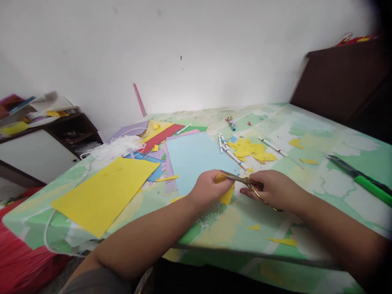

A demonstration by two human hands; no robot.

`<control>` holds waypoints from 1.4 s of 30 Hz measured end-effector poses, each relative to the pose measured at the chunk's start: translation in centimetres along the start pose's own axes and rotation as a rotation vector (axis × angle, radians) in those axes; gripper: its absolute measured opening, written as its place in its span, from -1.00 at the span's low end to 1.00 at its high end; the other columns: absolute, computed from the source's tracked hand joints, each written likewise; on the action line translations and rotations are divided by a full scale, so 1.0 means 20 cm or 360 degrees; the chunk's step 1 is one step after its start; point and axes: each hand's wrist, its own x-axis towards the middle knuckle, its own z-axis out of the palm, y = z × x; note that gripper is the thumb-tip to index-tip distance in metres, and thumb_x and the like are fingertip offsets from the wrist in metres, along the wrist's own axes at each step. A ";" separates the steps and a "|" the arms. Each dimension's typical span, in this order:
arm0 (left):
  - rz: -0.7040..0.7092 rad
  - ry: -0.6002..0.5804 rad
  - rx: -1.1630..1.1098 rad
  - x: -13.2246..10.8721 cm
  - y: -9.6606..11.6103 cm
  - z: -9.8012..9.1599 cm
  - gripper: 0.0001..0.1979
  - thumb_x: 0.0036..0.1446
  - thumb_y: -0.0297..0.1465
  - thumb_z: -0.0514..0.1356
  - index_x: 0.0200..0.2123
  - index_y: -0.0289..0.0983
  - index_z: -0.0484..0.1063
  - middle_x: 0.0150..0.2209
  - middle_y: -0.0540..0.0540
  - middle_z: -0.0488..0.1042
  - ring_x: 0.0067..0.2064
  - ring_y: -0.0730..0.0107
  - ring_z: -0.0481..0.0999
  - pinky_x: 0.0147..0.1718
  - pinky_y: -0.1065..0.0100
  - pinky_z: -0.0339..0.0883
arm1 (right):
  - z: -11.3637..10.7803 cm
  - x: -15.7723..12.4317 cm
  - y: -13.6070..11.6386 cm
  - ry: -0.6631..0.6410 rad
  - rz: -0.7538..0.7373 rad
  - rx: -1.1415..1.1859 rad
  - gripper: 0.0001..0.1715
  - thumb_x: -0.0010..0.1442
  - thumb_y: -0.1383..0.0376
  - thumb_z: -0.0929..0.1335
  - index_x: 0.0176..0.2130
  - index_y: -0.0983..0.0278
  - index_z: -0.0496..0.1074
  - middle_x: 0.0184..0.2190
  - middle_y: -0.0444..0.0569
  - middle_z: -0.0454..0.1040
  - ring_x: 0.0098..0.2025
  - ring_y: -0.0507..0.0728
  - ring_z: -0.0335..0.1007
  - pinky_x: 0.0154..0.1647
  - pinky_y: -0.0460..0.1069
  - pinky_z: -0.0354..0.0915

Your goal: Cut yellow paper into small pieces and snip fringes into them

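Note:
My left hand is closed on a small piece of yellow paper, pinched between thumb and fingers above the near part of the table. In my right hand are gold-handled scissors, their blades pointing left and meeting the paper beside my left thumb. Whether the blades are fully closed I cannot tell. Behind my hands lies a light blue sheet. A heap of cut yellow pieces sits beyond the scissors. A large yellow sheet lies to the left.
Several white marker pens lie around the yellow heap. A green-handled cutter knife is at the right. White cord is bundled at the left, near a red strip. Yellow scraps lie near the front edge.

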 end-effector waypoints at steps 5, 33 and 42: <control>0.0031 0.0008 0.0044 -0.01 0.01 -0.02 -0.76 -0.14 -0.26 0.20 -0.44 -0.34 0.43 -0.56 0.04 0.31 -0.52 0.56 0.26 -0.52 0.47 0.15 | 0.00 0.01 0.01 0.0003 -0.0012 -0.0002 -0.53 0.03 -0.06 0.19 -0.63 0.23 0.09 -0.66 -0.12 0.24 -0.59 0.01 0.06 -0.58 -0.07 -0.07; 0.0055 0.0033 0.0051 -0.02 0.03 -0.03 -0.80 -0.12 -0.27 0.18 -0.46 -0.30 0.42 -0.56 0.05 0.31 -0.52 0.57 0.25 -0.50 0.47 0.16 | 0.00 0.01 0.03 -0.0055 -0.0011 0.0022 -0.46 0.03 -0.15 0.15 -0.62 0.22 0.12 -0.67 -0.12 0.25 -0.58 0.03 0.10 -0.57 -0.06 -0.07; -0.0015 0.0013 -0.0073 -0.02 0.03 -0.03 -0.75 -0.12 -0.25 0.20 -0.44 -0.33 0.39 -0.56 0.06 0.31 -0.54 0.58 0.26 -0.54 0.48 0.14 | 0.00 0.01 0.02 -0.0046 -0.0025 0.0080 -0.47 0.03 -0.13 0.17 -0.63 0.23 0.07 -0.69 -0.15 0.18 -0.59 0.02 0.06 -0.58 -0.07 -0.06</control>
